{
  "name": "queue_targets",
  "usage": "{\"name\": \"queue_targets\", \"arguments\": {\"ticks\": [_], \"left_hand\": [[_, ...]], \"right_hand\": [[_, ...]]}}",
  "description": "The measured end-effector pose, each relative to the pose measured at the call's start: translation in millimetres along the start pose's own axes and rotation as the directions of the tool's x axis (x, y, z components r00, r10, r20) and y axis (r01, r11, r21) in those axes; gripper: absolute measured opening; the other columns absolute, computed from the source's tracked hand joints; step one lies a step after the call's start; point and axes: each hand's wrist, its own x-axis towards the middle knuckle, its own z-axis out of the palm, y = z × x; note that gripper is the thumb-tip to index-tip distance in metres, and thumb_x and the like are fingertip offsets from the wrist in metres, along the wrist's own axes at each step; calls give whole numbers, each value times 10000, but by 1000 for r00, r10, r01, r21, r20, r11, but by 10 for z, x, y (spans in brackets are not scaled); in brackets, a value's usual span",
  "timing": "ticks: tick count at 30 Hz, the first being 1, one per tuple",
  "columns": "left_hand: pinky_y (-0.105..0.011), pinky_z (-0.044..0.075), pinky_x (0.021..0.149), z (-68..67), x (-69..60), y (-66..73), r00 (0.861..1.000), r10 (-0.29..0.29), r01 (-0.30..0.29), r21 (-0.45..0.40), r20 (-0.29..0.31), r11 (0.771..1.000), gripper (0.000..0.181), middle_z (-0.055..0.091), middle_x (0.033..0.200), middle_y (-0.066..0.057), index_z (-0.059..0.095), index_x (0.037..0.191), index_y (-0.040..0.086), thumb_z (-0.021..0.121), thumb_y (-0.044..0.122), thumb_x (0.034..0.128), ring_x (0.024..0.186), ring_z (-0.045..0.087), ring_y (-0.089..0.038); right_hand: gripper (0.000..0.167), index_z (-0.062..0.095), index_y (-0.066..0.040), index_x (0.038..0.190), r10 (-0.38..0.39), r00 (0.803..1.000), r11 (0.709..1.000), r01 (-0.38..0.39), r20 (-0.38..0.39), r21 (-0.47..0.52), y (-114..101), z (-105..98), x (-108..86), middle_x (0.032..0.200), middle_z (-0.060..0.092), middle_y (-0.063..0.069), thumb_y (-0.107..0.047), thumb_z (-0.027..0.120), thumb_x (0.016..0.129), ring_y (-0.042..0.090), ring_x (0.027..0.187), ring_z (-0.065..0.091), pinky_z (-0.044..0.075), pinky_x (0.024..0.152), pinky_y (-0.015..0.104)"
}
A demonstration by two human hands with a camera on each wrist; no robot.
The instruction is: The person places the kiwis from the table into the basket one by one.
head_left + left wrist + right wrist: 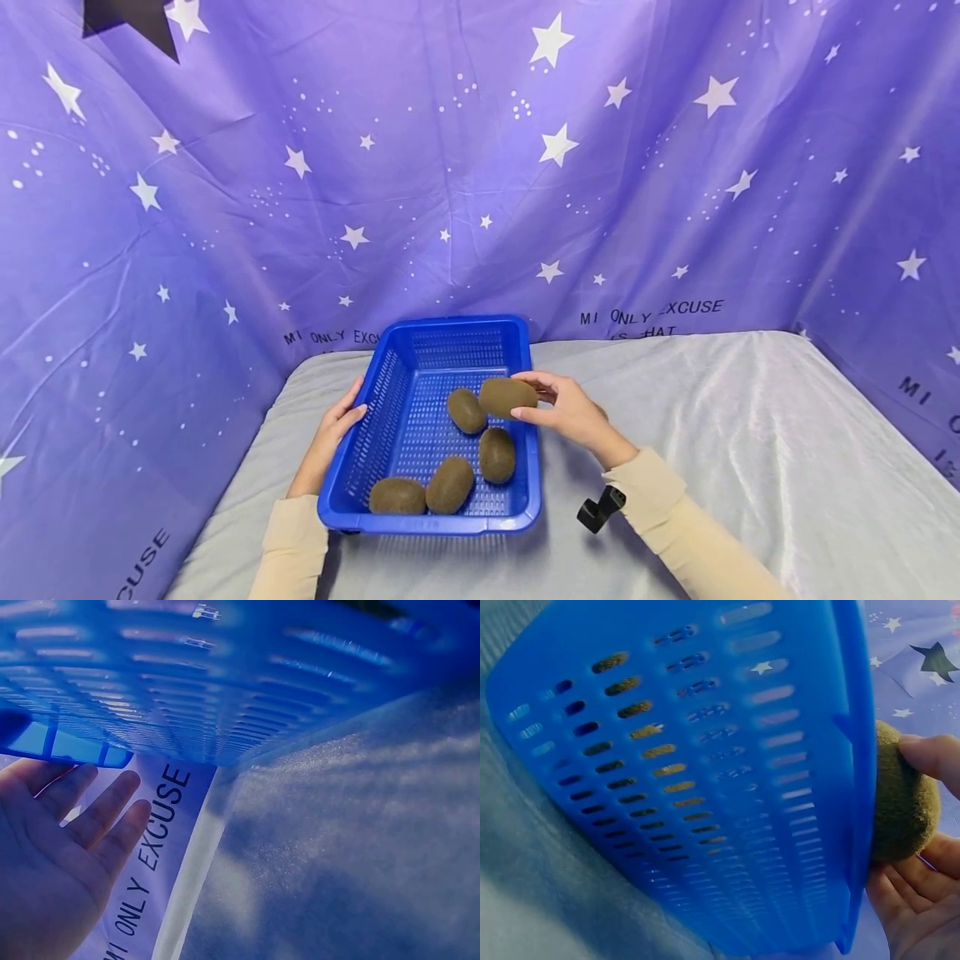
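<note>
A blue plastic basket (427,523) with slotted walls stands in front of me, with several brown kiwis (450,484) lying inside it toward the front and right. My right hand (566,412) grips another kiwi (506,397) between thumb and fingers, over the basket's right rim. In the right wrist view this kiwi (904,799) shows just past the rim. At the basket's left side, my left hand (337,429) holds the rim, thumb on top and fingers outside. The left wrist view shows those fingers (112,806) below the rim; the thumb is hidden there.
A pale grey cloth (720,450) covers the table under the basket and stretches far to the right. Purple curtains with white stars (480,167) hang behind and on both sides. A black device (600,508) sits at my right wrist.
</note>
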Motion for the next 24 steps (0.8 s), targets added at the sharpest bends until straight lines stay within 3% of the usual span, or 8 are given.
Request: {"name": "queue_targets", "arguments": {"ticks": [8, 13, 18, 24], "left_hand": [[-250, 492, 857, 0, 1, 4, 1000, -4, 4, -8, 3, 1000, 595, 164, 1555, -133, 117, 1522, 105, 414, 177, 1013, 1130, 505, -63], [-276, 494, 860, 7, -6, 15, 1000, -18, 18, -9, 2, 1000, 597, 174, 1555, -120, 116, 1526, 133, 415, 201, 1014, 1157, 492, -121], [-299, 500, 856, 17, -13, 16, 999, -33, 33, -22, 6, 999, 602, 179, 1553, -127, 110, 1528, 146, 416, 211, 1014, 1158, 494, -150], [-266, 493, 859, 7, -11, 6, 1000, -14, 14, -19, 4, 1000, 599, 168, 1554, -140, 102, 1524, 106, 408, 179, 1014, 1137, 503, -71]], "right_hand": [[491, 596, -76, 1250, -50, 998, 998, 51, 30, -39, 4, 48, 16, 1213, 616, 77, -199, 757, 804, 210, 1081, 567, 434, 966, 389], [487, 599, -89, 1243, -97, 994, 994, 100, 53, -49, 26, 48, 11, 1200, 622, 58, -229, 757, 804, 197, 1074, 570, 437, 963, 371], [416, 615, -60, 1200, -107, 992, 993, 110, 60, -53, 57, 44, -1, 1202, 618, 108, -178, 738, 821, 257, 1109, 560, 423, 984, 363], [368, 620, -8, 1169, -97, 995, 995, 97, 12, -23, 101, 15, -63, 1195, 615, 143, -115, 720, 832, 299, 1127, 554, 417, 991, 388]]}}
